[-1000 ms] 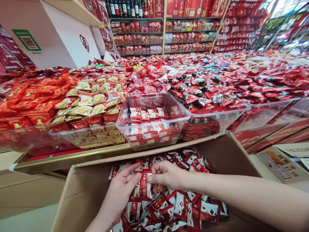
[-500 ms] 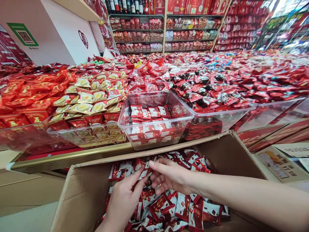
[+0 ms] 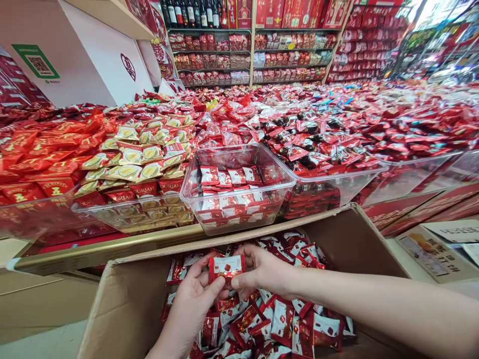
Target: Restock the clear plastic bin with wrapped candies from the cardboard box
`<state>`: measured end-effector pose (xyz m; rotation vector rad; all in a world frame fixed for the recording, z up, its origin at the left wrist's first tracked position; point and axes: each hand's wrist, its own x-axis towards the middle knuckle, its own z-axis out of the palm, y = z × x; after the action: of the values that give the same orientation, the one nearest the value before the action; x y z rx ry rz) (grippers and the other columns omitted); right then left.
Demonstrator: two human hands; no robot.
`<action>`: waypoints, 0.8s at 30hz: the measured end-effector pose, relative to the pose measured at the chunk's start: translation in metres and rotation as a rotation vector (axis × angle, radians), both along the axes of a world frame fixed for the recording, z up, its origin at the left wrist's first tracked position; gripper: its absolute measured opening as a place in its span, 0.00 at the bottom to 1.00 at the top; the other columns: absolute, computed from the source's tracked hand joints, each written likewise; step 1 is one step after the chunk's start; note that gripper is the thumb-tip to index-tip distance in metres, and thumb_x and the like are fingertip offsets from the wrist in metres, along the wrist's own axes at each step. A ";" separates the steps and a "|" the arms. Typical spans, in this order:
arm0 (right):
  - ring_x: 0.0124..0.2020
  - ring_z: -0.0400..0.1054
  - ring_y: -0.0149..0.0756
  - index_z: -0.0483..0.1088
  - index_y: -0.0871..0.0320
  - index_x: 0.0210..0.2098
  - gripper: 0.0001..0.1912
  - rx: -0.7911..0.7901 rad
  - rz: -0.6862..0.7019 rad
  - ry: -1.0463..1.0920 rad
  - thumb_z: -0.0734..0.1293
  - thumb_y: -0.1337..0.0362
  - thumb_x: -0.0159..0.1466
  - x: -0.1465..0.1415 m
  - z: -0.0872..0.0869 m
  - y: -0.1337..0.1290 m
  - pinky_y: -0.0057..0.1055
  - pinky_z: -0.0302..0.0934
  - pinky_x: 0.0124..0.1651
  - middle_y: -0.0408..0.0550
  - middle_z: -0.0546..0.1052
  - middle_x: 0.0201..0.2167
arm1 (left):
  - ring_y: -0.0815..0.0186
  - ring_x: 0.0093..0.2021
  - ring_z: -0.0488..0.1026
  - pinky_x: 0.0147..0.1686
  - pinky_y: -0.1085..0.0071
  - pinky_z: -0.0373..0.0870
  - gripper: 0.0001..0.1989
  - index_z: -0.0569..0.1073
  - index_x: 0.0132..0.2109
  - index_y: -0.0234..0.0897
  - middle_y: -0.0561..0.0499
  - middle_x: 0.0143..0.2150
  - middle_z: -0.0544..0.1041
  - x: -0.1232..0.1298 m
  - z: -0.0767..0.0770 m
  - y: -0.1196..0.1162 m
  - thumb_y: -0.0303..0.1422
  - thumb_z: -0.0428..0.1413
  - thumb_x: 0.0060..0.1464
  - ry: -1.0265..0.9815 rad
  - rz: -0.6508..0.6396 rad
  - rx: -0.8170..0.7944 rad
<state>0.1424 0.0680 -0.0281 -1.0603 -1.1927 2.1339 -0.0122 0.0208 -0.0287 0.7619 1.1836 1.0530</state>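
Left hand [image 3: 189, 301] and right hand [image 3: 264, 271] pinched one packet [image 3: 227, 265] near its ends, over loose packets [image 3: 281, 319] inside cardboard box [image 3: 119, 299]; clear tub [image 3: 239, 191] sat just beyond box; slack fingertips risked dropping packet into box; too tight a squeeze risked crumpling it

Matt brown cardboard box [image 3: 127, 299] with a rough cut edge, glossy crinkled plastic-looking candy wrappers [image 3: 282, 319], smooth clear plastic tub [image 3: 239, 192], shiny gold metal-looking trim [image 3: 112, 248] on the desk, smooth dark glass-looking bottles [image 3: 190, 14].
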 end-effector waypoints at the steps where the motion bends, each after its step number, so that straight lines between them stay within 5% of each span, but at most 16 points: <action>1: 0.21 0.63 0.27 0.54 0.58 0.34 0.24 -0.018 0.032 0.016 0.68 0.69 0.41 -0.001 -0.001 -0.002 0.27 0.60 0.26 0.38 0.69 0.24 | 0.68 0.29 0.74 0.29 0.74 0.71 0.28 0.56 0.50 0.39 0.52 0.32 0.77 0.000 0.000 -0.001 0.31 0.59 0.42 -0.014 -0.006 -0.010; 5: 0.16 0.59 0.24 0.53 0.58 0.36 0.22 0.043 0.151 -0.074 0.64 0.73 0.42 -0.001 0.001 -0.001 0.24 0.55 0.22 0.34 0.66 0.15 | 0.68 0.23 0.73 0.24 0.74 0.70 0.34 0.53 0.51 0.40 0.55 0.26 0.77 0.001 -0.001 -0.005 0.32 0.62 0.38 -0.021 -0.014 -0.045; 9: 0.16 0.54 0.22 0.58 0.58 0.34 0.21 0.236 0.290 -0.255 0.65 0.75 0.41 0.005 0.004 0.004 0.20 0.48 0.18 0.34 0.64 0.16 | 0.63 0.29 0.74 0.29 0.69 0.70 0.23 0.68 0.40 0.36 0.49 0.30 0.78 -0.001 -0.007 -0.006 0.37 0.62 0.35 0.058 -0.026 0.077; 12: 0.18 0.54 0.21 0.60 0.60 0.31 0.17 0.250 0.232 -0.235 0.65 0.73 0.41 0.004 -0.001 0.005 0.20 0.48 0.19 0.35 0.64 0.19 | 0.60 0.33 0.73 0.36 0.66 0.68 0.17 0.75 0.31 0.33 0.45 0.31 0.79 -0.006 -0.017 -0.003 0.40 0.63 0.32 0.175 -0.007 0.136; 15: 0.17 0.55 0.22 0.59 0.60 0.28 0.13 0.142 0.160 -0.155 0.66 0.71 0.43 0.001 -0.006 0.003 0.21 0.50 0.21 0.36 0.64 0.18 | 0.59 0.34 0.73 0.37 0.66 0.67 0.19 0.75 0.33 0.33 0.43 0.33 0.79 -0.011 -0.020 0.000 0.40 0.63 0.32 0.085 0.000 0.116; 19: 0.18 0.55 0.21 0.59 0.61 0.28 0.14 0.099 0.123 -0.084 0.67 0.70 0.43 0.000 -0.003 0.000 0.21 0.50 0.21 0.37 0.64 0.18 | 0.63 0.32 0.73 0.35 0.69 0.66 0.20 0.74 0.39 0.34 0.46 0.31 0.79 -0.012 -0.009 0.000 0.36 0.63 0.35 -0.057 -0.080 0.029; 24: 0.16 0.55 0.20 0.61 0.61 0.29 0.12 0.113 0.116 -0.104 0.67 0.69 0.46 0.002 -0.001 0.002 0.20 0.49 0.20 0.36 0.64 0.18 | 0.65 0.31 0.72 0.33 0.71 0.65 0.16 0.75 0.37 0.33 0.48 0.29 0.79 -0.011 0.000 -0.002 0.36 0.62 0.37 0.037 -0.149 0.030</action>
<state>0.1448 0.0696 -0.0291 -1.0873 -1.4379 2.0910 -0.0233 0.0192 -0.0286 0.8824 1.1269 0.9383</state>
